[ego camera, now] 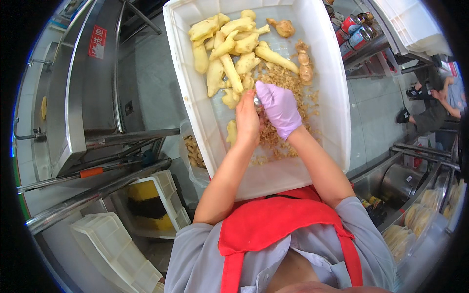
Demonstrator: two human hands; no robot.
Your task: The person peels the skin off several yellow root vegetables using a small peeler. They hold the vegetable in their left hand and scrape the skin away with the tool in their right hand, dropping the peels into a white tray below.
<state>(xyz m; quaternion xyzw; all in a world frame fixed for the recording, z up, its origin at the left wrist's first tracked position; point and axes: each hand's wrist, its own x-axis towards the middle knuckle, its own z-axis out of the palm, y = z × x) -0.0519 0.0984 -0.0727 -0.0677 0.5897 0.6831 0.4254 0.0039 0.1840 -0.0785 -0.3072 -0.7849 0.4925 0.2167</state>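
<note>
My right hand [280, 108], in a thin purple glove, is closed around a shiny metal tool [257, 101] that looks like a spoon; most of it is hidden. Bare and cupped, my left hand [248, 119] meets it on the left, and whatever lies inside its fingers is hidden. Both hands are over a white plastic tub [335, 110]. Peeled ginger [227, 47] is heaped in the tub's far left part. Brown ginger peel scrapings [282, 78] spread beneath and beyond my hands. Two unpeeled-looking ginger pieces, one knobbly [284, 28] and one long [305, 64], lie at the right.
Left of the tub stands a stainless steel sink [78, 135]. A clear bag [195, 152] of unpeeled ginger sits below the tub's left side. White crates [113, 249] are at lower left. Shelving with cans [353, 34] stands at right, with another person [436, 99] beyond.
</note>
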